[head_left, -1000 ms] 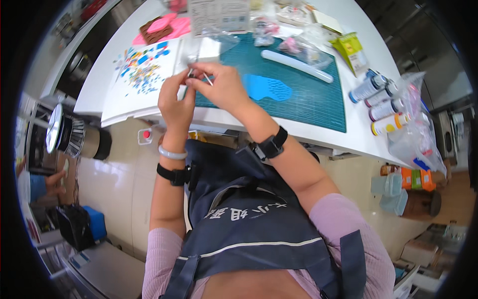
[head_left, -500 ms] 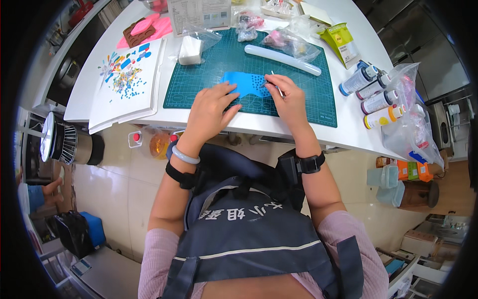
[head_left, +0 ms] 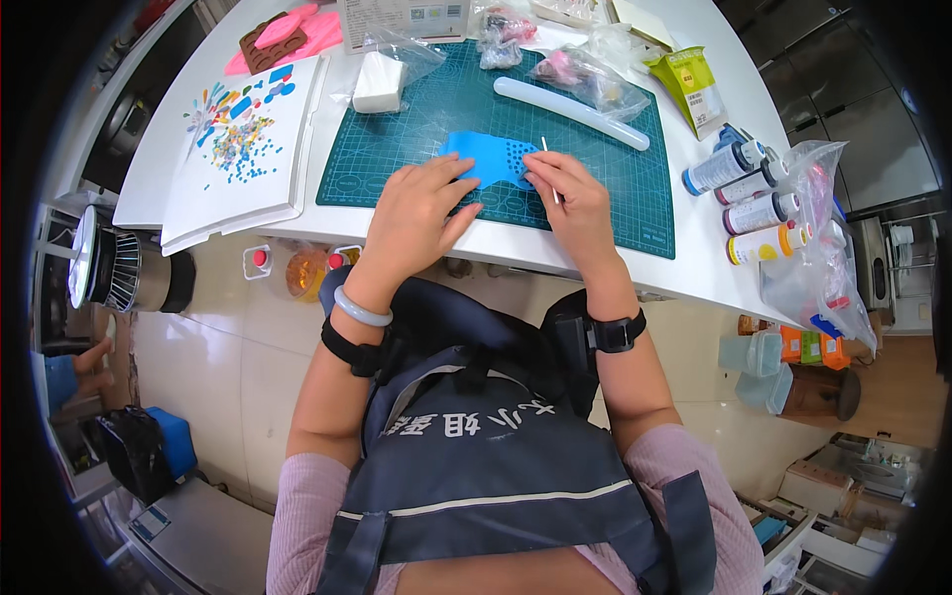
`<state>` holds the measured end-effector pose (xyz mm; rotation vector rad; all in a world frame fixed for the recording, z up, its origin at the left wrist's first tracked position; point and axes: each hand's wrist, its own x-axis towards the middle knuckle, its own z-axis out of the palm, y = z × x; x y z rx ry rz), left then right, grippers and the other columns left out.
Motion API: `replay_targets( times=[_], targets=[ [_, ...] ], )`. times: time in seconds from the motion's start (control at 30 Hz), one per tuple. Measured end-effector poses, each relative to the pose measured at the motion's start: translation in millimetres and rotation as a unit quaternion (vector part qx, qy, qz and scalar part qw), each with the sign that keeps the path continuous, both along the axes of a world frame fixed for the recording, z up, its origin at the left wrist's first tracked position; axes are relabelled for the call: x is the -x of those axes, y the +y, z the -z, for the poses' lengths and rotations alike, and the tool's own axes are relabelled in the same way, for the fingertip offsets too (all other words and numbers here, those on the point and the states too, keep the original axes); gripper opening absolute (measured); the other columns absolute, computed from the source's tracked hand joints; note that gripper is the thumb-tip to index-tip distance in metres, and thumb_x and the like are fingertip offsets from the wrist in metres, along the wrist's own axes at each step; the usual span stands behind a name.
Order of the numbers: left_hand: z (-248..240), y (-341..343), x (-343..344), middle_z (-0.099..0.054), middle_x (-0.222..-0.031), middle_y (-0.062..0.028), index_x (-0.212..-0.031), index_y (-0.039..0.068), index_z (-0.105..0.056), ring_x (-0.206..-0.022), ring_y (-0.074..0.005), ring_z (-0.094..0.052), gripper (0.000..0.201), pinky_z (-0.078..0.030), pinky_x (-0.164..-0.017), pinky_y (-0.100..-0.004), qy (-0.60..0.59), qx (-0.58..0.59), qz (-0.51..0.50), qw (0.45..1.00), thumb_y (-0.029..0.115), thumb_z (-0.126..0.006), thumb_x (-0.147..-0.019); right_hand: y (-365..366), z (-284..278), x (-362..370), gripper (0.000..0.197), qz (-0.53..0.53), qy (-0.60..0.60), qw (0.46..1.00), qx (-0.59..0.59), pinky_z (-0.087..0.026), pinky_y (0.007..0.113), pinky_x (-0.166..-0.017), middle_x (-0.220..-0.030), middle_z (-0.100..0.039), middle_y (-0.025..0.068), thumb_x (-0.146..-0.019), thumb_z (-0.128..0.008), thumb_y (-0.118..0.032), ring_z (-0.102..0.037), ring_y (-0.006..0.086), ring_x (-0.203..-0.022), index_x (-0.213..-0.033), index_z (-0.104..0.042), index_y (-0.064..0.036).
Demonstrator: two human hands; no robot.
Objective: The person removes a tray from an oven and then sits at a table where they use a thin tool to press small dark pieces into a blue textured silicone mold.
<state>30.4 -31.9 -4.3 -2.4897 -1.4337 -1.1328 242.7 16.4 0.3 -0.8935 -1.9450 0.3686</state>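
Holding a thin white stick (head_left: 557,196) in the right hand (head_left: 575,206), pinched between thumb and fingers brought together, over the right end of a blue sheet (head_left: 484,151). Unable to tell whether tip and sheet meet, because of the covering fingers. Resting the left hand (head_left: 415,216) with fingers spread apart, tips at the sheet's left side. Found sheet lying on the green cutting mat (head_left: 630,203), between both hands, with dark dots across its right part.

Noted beyond it, slanting across the mat near the right hand but clear of it: a translucent rod (head_left: 570,114). Noted behind that: a clear bag with pink contents (head_left: 593,81). Recorded at the mat's far left: a white block (head_left: 379,84) beside crumpled clear plastic.

Recorded left of the mat: a white board (head_left: 278,193) bearing scattered coloured pieces (head_left: 243,144), with a brown mould (head_left: 270,45) on pink sheeting (head_left: 322,32) behind. Logged to the right, on the white table (head_left: 699,233): a green pouch (head_left: 692,91), several bottles (head_left: 729,169), and a bulging clear bag (head_left: 828,198) at the edge.
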Motion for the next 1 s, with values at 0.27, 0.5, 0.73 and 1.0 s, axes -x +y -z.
replay_targets(
  times=[0.27,0.5,0.73,1.0],
  targets=[
    [2,4,-3,-0.065,-0.116,-0.0087,-0.1,0.005,-0.069,-0.115,-0.0264,-0.058,0.024,-0.043,-0.093,-0.0394,-0.009,-0.009,-0.001,1.0,0.02,-0.07,-0.081,6,1,-3,0.021,0.005,-0.051,0.997,-0.061,-0.053,0.03,-0.067,-0.101,-0.069,0.0093,-0.081,-0.07,0.001,-0.066,0.0227,-0.08,-0.102,-0.071,-0.0042],
    [3,5,-2,-0.065,-0.114,-0.0085,-0.099,0.006,-0.069,-0.114,-0.0264,-0.059,0.023,-0.043,-0.093,-0.0396,-0.01,-0.014,-0.009,1.0,0.02,-0.07,-0.08,7,-6,3,0.024,-0.015,-0.109,0.989,-0.095,-0.052,0.034,-0.071,-0.098,-0.066,0.0073,-0.077,-0.067,0.003,-0.062,0.0257,-0.082,-0.1,-0.067,-0.0023],
    [2,0,-1,-0.065,-0.118,-0.0092,-0.102,0.006,-0.069,-0.115,-0.0287,-0.058,0.025,-0.043,-0.093,-0.0401,-0.013,-0.004,-0.002,1.0,0.016,-0.071,-0.079,4,-4,4,0.024,-0.014,-0.11,0.987,-0.115,-0.052,0.034,-0.069,-0.097,-0.066,0.0064,-0.076,-0.068,0.003,-0.061,0.0251,-0.08,-0.099,-0.067,-0.0025],
    [4,-1,0,-0.065,-0.118,-0.0089,-0.101,0.006,-0.069,-0.115,-0.0276,-0.058,0.024,-0.043,-0.093,-0.0397,-0.019,-0.004,-0.004,1.0,0.017,-0.071,-0.08,5,-2,9,0.02,0.013,-0.118,0.985,-0.129,-0.052,0.034,-0.069,-0.093,-0.068,0.0092,-0.076,-0.073,0.0,-0.063,0.0262,-0.078,-0.096,-0.069,-0.0014]
  ],
)
